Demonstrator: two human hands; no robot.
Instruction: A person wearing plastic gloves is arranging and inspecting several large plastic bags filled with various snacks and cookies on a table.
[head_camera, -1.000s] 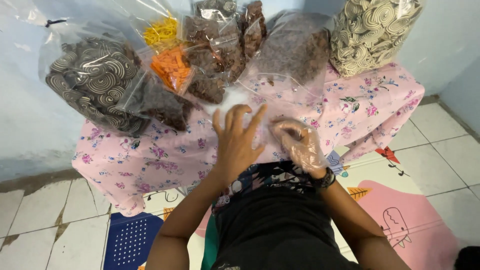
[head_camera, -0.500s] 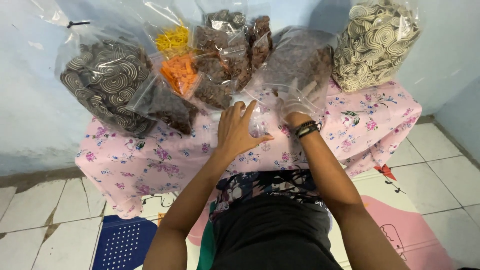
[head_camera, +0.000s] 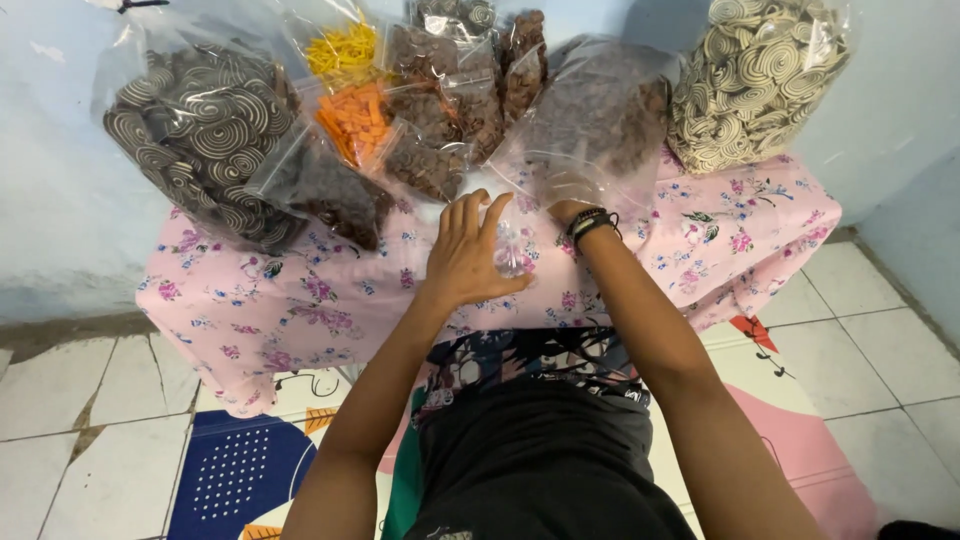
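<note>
At the far left we see a large clear bag of dark spiral crackers, its top cut off by the frame edge; a smaller clear bag of dark brown pieces leans against it, the contents too fine to name; behind that sit a bag of thin yellow sticks and a bag of orange sticks, both partly covered by their neighbours; several crinkled bags of brown lumpy snacks crowd the middle, glare hiding much of their surface.

Our left hand lies flat, palm down, on the pink flowered cloth that drapes the table; its fingers are spread and straight, gripping nothing we can make out, though the thumb touches a small clear plastic bag lying on the cloth, so thin it is hard to trace.

Our right hand is pushed into the mouth of a big clear bag of brown snacks just past the dark wristbands; seen only through glossy film, its fingers are blurred; we cannot tell how far they are curled or whether they hold anything.

At the far right stands a bag of pale spiral crackers, cut off at the top; below lie white floor tiles and a patterned mat.
</note>
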